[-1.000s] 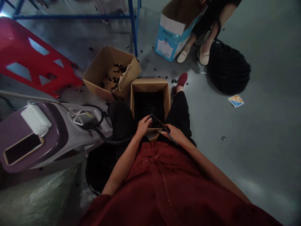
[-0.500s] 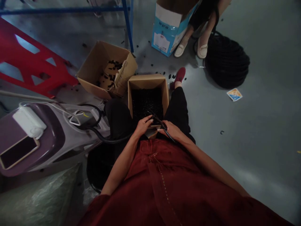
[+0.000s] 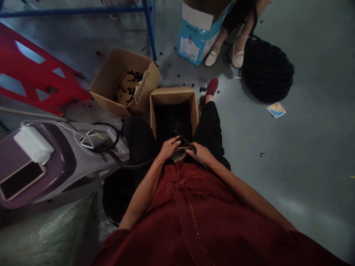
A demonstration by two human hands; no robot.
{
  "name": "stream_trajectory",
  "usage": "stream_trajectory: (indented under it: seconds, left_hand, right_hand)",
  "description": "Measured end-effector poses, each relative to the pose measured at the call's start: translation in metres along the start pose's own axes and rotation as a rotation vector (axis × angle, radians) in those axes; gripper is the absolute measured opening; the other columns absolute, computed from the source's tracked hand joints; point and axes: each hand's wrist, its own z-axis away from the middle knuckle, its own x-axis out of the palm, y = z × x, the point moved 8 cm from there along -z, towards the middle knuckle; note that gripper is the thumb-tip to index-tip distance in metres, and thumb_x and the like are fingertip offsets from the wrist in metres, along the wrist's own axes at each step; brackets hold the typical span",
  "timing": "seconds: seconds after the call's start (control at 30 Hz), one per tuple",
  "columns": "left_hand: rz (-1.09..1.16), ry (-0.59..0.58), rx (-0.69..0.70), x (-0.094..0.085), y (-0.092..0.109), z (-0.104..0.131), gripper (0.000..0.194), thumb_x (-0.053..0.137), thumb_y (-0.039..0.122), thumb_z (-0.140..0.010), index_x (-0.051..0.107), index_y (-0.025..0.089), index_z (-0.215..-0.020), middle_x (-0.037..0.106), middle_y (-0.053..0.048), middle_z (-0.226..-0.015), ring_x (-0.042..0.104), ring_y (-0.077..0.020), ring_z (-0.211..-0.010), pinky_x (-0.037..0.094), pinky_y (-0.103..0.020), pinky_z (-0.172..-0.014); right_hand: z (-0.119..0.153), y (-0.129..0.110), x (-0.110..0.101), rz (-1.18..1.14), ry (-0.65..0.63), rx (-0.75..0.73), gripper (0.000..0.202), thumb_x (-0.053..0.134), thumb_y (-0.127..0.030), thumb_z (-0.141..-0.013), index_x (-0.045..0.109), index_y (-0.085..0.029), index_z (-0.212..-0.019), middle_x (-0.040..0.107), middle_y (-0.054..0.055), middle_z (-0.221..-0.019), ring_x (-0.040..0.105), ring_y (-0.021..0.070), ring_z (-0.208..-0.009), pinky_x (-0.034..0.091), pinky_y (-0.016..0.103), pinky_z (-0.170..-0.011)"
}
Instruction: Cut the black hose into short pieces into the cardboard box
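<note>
My right hand [image 3: 203,153] is wrapped round a slim dark hand tool [image 3: 201,162], which slants up and left above the box. Its exact kind is hard to see; it resembles long scissors or pliers. Fingers and thumb of my left hand [image 3: 168,147] come together at the tool's front part; whatever they pinch is too dark and small to name. Below both hands an open cardboard box [image 3: 173,93] stands between my legs, holding a heap of small black pieces [image 3: 173,114]. A black corrugated hose [image 3: 129,165] runs over my left thigh and passes out of sight near my lap.
A second carton [image 3: 104,87] with scattered black bits stands at front left. On the left, a purple stool [image 3: 65,147] carries a phone [image 3: 22,180] and a white device [image 3: 33,144]. Ahead are a blue carton [image 3: 191,40], another person's feet [image 3: 238,57] and a black hose coil [image 3: 267,72].
The view has shifted very slightly. Both hands and the dark tool stay in almost the same place over the box.
</note>
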Motion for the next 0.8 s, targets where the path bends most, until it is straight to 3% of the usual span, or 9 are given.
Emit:
stream_trajectory:
  seconds: [0.27, 0.43, 0.8]
  left_hand:
    - [-0.024, 0.014, -0.027, 0.002, -0.004, -0.004, 0.046, 0.057, 0.026, -0.087, 0.063, 0.007, -0.129, 0.073, -0.007, -0.091, 0.058, -0.0099, -0.066, 0.048, -0.023, -0.068]
    - [-0.055, 0.034, -0.027, 0.001, -0.007, -0.007, 0.041, 0.056, 0.023, -0.087, 0.067, 0.011, -0.125, 0.072, -0.004, -0.084, 0.057, -0.0096, -0.065, 0.046, -0.020, -0.065]
    - [-0.140, 0.078, -0.032, -0.001, -0.008, -0.011, 0.037, 0.055, 0.019, -0.087, 0.069, 0.010, -0.120, 0.074, -0.009, -0.092, 0.065, -0.0160, -0.081, 0.050, -0.027, -0.080]
  right_hand:
    - [-0.001, 0.006, 0.005, 0.044, -0.015, 0.086, 0.030, 0.051, -0.043, -0.095, 0.056, -0.020, -0.114, 0.072, 0.011, -0.105, 0.069, 0.0251, -0.094, 0.042, 0.027, -0.073]
    - [-0.004, 0.013, 0.007, 0.128, -0.045, 0.147, 0.033, 0.048, -0.048, -0.096, 0.058, -0.023, -0.114, 0.073, 0.011, -0.099, 0.069, 0.0263, -0.090, 0.040, 0.027, -0.068]
    - [-0.015, 0.018, 0.005, 0.124, -0.035, 0.165, 0.036, 0.049, -0.051, -0.095, 0.060, -0.021, -0.112, 0.073, 0.013, -0.101, 0.070, 0.0279, -0.093, 0.043, 0.028, -0.071]
